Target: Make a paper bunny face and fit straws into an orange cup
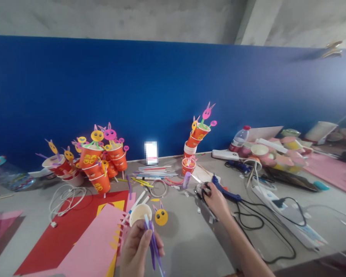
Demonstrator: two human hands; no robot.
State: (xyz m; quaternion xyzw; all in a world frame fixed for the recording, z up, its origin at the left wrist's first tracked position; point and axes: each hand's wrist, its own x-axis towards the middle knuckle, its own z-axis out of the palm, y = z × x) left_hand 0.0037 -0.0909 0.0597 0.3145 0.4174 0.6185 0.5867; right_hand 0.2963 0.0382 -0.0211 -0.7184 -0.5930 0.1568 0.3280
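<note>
My left hand [140, 248] is closed around a few thin purple and pale-blue straw-like sticks [152, 246], pinched between thumb and fingers. Just behind it stands a pale paper cup [140, 214], its lower part hidden by the hand. A yellow paper face with bunny ears [161, 217] lies right of that cup. On the right, my right hand [215, 197] has its fingers curled at the handles of a pair of scissors [198, 179], blades pointing away to the left. A blue glue gun [226, 190] lies beside that hand, and a purple glue stick [187, 180] stands near the blade tips.
Red cups with paper faces [99, 169] are stacked at the left; another stack [194, 140] stands at the back. Pink paper [89, 242] overlaps red paper [60, 231] at front left. Cables and a power strip [288, 219] lie right, near a bottle [240, 138].
</note>
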